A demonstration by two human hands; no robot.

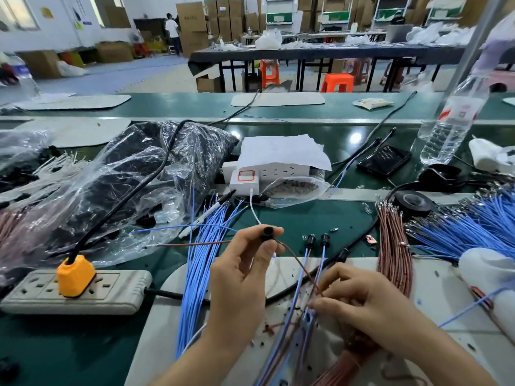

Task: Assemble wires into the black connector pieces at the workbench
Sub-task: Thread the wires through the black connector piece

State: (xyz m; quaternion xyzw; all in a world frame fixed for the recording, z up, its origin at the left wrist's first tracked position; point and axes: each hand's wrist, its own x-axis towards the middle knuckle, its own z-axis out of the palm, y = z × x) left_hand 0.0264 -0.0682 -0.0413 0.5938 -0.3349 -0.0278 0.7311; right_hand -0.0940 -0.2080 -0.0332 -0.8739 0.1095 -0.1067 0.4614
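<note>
I pinch the black connector (pixel 268 233) in my left hand (pixel 242 263), raised above the worktop (pixel 306 218). My right hand (pixel 362 299) pinches the brown wire (pixel 299 263) running from it. My advice: align the wire with the connector's bore, grip near the tip, and seat it fully.

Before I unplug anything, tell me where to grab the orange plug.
Pinch the orange plug by its broad side faces, coming from above. It stands upright in the grey power strip, and its black cable leaves the top, so hold the body, not the cable.
</note>
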